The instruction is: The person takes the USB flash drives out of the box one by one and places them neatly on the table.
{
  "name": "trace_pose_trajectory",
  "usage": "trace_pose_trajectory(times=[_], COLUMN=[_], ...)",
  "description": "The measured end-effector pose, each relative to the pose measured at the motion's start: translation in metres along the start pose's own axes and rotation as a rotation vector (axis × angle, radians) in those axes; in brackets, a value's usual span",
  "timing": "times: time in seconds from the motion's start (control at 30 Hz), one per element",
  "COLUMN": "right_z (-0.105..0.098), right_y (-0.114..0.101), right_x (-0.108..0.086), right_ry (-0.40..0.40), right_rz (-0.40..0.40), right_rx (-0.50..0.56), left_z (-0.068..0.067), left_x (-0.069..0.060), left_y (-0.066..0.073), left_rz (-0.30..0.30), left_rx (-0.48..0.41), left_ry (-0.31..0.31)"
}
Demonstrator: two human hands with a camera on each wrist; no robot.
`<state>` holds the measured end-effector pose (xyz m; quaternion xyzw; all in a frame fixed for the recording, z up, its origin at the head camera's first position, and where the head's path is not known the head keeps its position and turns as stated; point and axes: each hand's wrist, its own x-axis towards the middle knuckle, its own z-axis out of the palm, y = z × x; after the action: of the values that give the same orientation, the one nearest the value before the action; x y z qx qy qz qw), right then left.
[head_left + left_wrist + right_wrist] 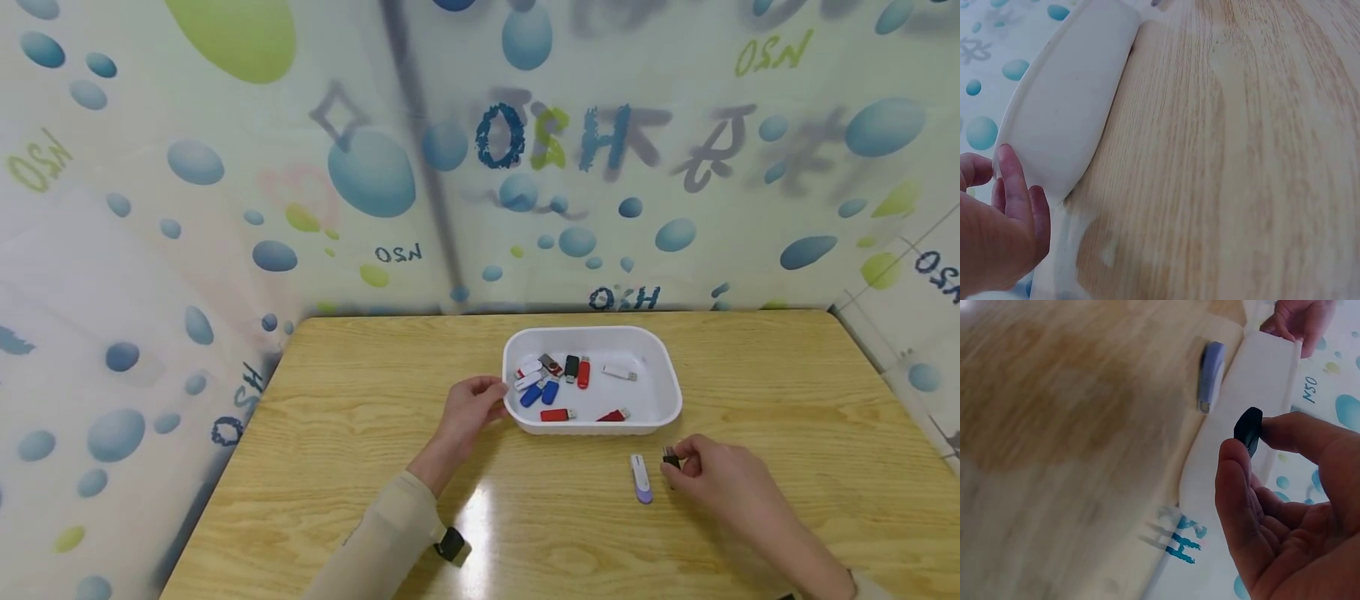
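Observation:
A white plastic tray [592, 428] holds several USB flash drives: red, blue, black, white and a silver-brown swivel one. My left hand [465, 412] pinches the tray's left rim between thumb and fingers; in the left wrist view the fingertips [1010, 159] lie against its outer wall. To the right of the tray's front, just above the table, my right hand [723, 479] holds a black USB flash drive [671, 457] between thumb and index finger, its metal plug facing away. A white-and-purple USB flash drive [641, 479] lies on the table just left of that hand.
The wooden table [360, 392] meets a curtain [525, 242] printed with blue and green drops at its back edge. A dark watch-like band [451, 544] shows at the left wrist.

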<state>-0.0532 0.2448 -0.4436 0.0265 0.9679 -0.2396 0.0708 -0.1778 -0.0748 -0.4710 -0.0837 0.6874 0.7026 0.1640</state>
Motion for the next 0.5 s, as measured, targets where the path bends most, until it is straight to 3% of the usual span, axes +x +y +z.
trace_pose_trajectory(times=[0.3,0.5], right_z=[0.011,0.015], right_y=[0.004,0.004], right_x=[0.000,0.001], right_ry=[-0.034,-0.044], right_rz=[0.000,-0.005], right_rx=[-0.013,-0.031], left_z=[0.003,0.002], left_x=[0.000,0.000], left_y=[-0.002,-0.003], left_rz=[0.069,0.057], left_rx=[-0.066,-0.044], left_ry=[0.000,0.001])
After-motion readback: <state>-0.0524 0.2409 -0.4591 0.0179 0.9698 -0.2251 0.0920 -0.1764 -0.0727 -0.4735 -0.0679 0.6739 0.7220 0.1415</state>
